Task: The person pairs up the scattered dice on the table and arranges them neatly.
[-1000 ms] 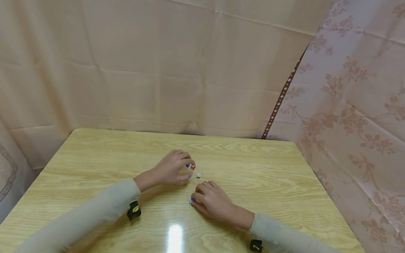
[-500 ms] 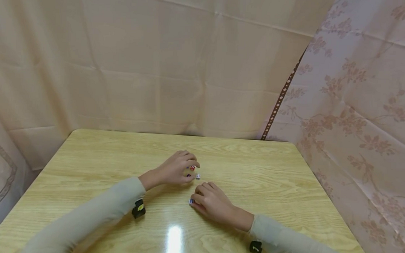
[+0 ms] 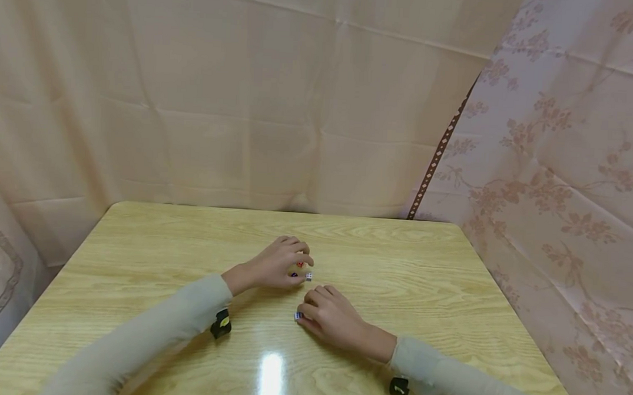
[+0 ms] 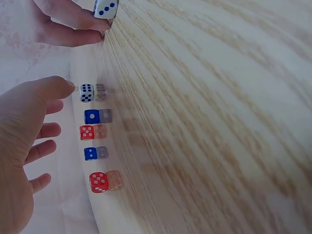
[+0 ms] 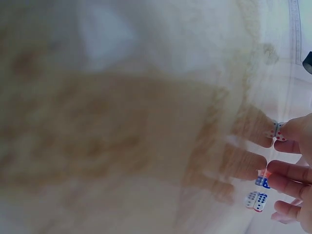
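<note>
Your left hand [image 3: 279,265] is lying just below the centre of the head view, palm turned toward the dice, fingers parted and loosely bent, gripping nothing. Its thumb tip is sitting just beside the white die [image 4: 87,92]; whether the two are touching, I cannot tell. Your right hand [image 3: 335,319] is resting lower and to the right, knuckles up, its thumb and index finger pinching the gripped die [image 3: 298,316]. That die is showing blue dots at the top of the left wrist view and red dots at the right of the right wrist view.

In the left wrist view, the white die is heading a row running downward: the upper blue die [image 4: 91,116], the upper red die [image 4: 87,132], the lower blue die [image 4: 90,153] and the lower red die [image 4: 99,182]. Your left fingers are extending to the left of this row.

The table [image 3: 398,266] is spreading wide to both sides of your hands, its side edges slanting out toward the lower corners of the head view. Its far edge is running well above your hands, near a beige curtain [image 3: 220,99]; a floral curtain [image 3: 572,173] is hanging along the right.
</note>
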{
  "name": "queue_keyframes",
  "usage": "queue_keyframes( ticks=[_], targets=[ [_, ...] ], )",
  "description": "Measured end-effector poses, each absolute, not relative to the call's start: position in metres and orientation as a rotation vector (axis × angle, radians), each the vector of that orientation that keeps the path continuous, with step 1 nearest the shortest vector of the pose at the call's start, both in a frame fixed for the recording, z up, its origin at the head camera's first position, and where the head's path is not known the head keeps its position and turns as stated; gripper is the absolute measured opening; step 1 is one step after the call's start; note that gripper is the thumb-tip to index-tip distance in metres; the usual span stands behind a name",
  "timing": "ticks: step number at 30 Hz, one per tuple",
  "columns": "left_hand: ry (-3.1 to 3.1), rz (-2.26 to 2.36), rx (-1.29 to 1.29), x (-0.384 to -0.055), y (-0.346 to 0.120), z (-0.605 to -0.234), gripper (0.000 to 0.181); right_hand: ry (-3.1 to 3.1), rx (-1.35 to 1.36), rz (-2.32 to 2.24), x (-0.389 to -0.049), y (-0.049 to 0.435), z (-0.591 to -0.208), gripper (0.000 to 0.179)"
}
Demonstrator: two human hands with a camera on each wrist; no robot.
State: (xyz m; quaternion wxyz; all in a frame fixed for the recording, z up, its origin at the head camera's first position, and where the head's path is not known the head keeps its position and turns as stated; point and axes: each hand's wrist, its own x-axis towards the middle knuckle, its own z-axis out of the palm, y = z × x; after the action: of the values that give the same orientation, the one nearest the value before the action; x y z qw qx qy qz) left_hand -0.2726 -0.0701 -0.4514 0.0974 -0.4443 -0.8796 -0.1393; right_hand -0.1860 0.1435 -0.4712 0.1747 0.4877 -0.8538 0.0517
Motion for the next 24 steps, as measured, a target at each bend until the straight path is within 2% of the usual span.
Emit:
queue_keyframes(
  ticks=[24],
  targets=[
    [-2.565,-0.314,-1.345,-0.2764,-0.0620,-0.4616,0.014,-2.425,1.371,0.143,-0.1853,0.1429,-0.4723,0.011]
  ],
)
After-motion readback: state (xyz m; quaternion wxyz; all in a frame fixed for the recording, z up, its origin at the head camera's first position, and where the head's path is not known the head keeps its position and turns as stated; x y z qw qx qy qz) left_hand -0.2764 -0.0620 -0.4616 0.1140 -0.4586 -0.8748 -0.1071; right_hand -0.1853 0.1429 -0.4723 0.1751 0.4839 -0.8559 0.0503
